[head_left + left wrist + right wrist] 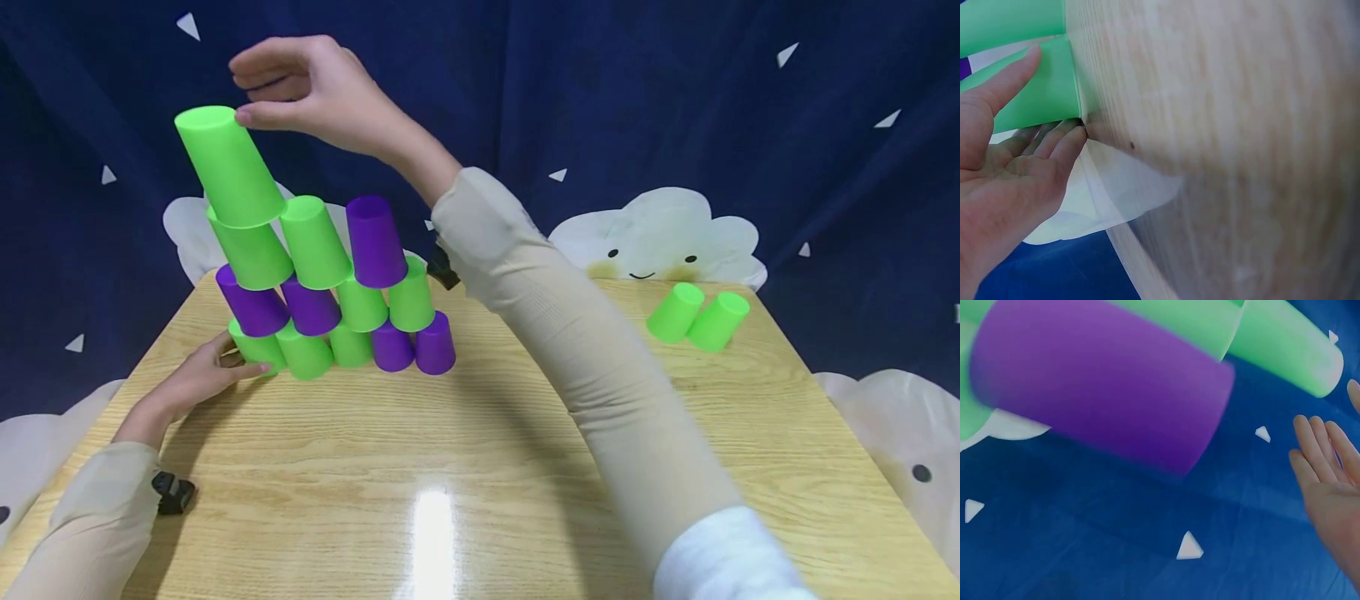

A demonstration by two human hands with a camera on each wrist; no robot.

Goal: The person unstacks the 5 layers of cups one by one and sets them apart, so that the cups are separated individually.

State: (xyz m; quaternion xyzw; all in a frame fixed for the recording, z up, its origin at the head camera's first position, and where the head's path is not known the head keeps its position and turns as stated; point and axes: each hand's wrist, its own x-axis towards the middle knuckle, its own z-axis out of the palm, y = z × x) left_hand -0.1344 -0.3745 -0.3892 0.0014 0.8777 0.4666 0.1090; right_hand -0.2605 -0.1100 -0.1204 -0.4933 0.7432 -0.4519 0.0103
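Note:
Upside-down green and purple cups form a stepped stack at the table's left. A green cup [228, 167] stands highest, mostly above the left green cup [253, 254] of the row below. Beside its upper end, my right hand [311, 87] has its fingers extended; the right wrist view shows a gap between hand and cup. A purple cup [1097, 381] fills much of that view. Low at the stack's left end, my left hand [198, 375] touches the outermost bottom green cup [1044, 87], thumb across its front and loosely bent fingers along its side.
Two green cups [697, 318] stand together, upside down, at the table's right. A dark blue curtain [465, 75] with white triangles and cloud shapes hangs behind the wooden table [360, 467]. My right forearm crosses above the table's middle.

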